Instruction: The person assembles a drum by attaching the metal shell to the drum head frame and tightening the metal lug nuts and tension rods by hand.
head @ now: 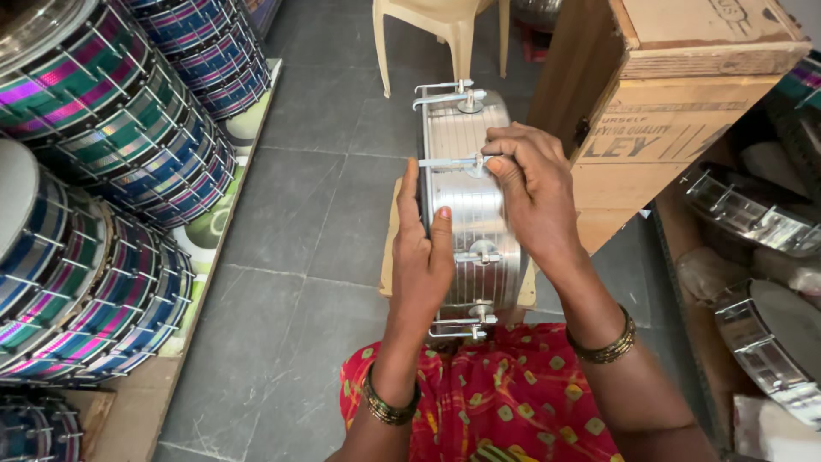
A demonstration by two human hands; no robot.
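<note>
A person steadies a silver metal drum (470, 205) on its side atop a small wooden board (391, 257) on the grey floor. The left hand (423, 248) grips the drum's rim. The right hand (534, 192) pinches a tension rod (445, 162). Stacked striped drums (103, 188) stand left.

Open grey tiled floor (316, 214) left of the drum, but stacked striped drums (103, 171) wall it in; big wooden crate (658, 128) crowds the right, beige plastic chair (436, 34) ahead.
</note>
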